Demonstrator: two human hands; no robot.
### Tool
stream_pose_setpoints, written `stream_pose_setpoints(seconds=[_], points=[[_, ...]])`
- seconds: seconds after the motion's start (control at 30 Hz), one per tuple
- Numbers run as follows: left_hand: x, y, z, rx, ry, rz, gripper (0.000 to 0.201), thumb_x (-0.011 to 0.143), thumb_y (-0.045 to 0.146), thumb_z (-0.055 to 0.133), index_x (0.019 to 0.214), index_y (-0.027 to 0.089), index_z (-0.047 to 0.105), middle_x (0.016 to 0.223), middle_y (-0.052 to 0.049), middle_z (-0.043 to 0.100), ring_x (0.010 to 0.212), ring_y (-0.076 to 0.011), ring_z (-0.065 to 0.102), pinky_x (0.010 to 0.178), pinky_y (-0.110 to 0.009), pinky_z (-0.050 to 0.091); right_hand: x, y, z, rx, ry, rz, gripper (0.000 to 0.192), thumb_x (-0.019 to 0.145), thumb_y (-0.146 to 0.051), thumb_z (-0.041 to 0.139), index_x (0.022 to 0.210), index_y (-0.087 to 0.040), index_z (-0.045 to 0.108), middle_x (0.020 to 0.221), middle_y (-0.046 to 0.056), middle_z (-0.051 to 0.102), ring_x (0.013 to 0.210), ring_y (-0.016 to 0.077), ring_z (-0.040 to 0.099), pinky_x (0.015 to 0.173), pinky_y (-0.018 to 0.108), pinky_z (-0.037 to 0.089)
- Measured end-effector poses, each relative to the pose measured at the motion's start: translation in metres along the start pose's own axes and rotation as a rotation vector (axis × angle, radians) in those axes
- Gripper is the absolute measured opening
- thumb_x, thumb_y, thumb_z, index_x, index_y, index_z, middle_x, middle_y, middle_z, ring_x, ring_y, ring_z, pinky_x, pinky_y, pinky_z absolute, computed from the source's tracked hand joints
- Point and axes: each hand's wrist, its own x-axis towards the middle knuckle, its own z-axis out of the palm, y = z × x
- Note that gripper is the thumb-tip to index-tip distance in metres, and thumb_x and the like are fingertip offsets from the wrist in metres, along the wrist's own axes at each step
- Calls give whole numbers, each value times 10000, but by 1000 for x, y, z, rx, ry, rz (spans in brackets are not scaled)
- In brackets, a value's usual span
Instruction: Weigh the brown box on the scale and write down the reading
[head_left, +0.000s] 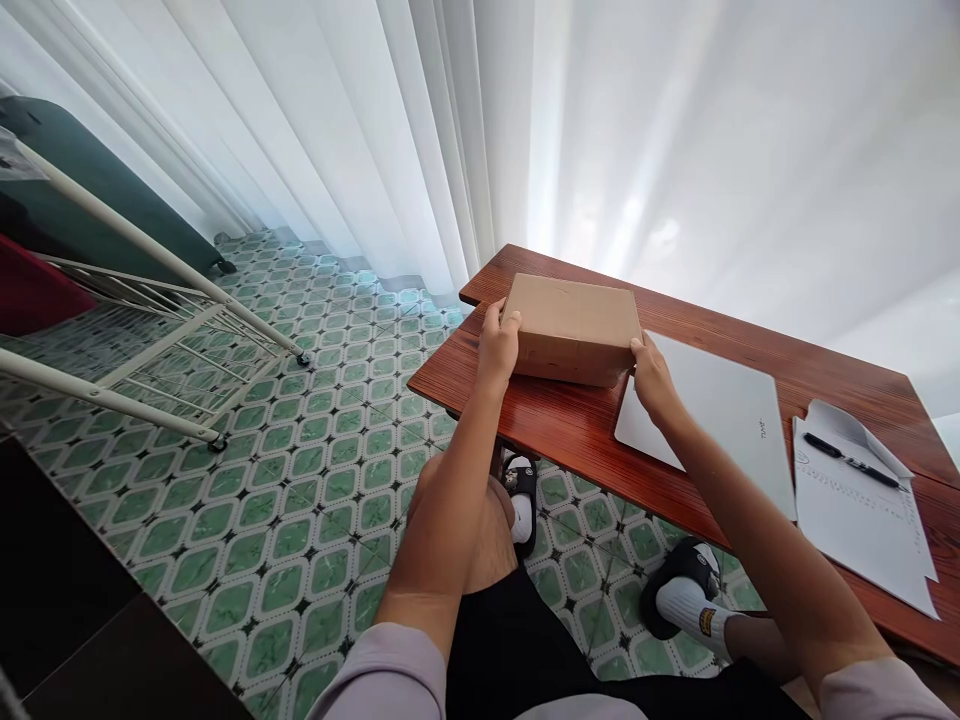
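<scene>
1. Head view looks down on a flat brown cardboard box (574, 328) lying on the reddish-brown wooden tabletop (570, 430), near its far left corner.
2. Left hand (499, 345) grips the box's left end, thumb on top, fingers wrapped around the side.
3. Right hand (654, 378) presses against the box's right near corner, so the hands are apart with the box clamped between them.
4. Just right of the box, touching its edge, lies a closed white laptop (720, 415).
5. Further right of the box, beyond the laptop, white paper sheets (862, 510) carry a black pen (851, 459).
6. Below the box, under the tabletop, the green patterned tile floor (315, 480) shows.
</scene>
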Motion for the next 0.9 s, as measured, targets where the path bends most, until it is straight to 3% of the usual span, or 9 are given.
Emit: stream_pose_setpoints(seconds=[0.2,0.53,0.9], points=[[-4,3,-1,6,7,-28,382,937,297,502,1298,193,571,1395,-94,578,1303,-292,518,1094,-405,419,-2,0,1,-3,2,-3,452,1015,-393,320,1386,-337,572,1482,2,552,1428,291,431,1199,559,341],[-6,2,-1,-49,6,-66,387,915,268,505,1289,184,560,1376,-100,579,1286,-287,524,1091,-411,426,-5,4,2,23,-6,40,474,1022,-402,333,1455,-352,519,1584,-45,436,1477,280,371,1228,557,300],[-7,3,-1,-166,-16,-142,389,851,241,517,1235,187,538,1286,-95,598,1166,-283,591,966,-386,512,-6,11,4,12,16,15,500,1023,-432,346,1498,-344,476,1592,-36,426,1480,277,367,1234,537,304]])
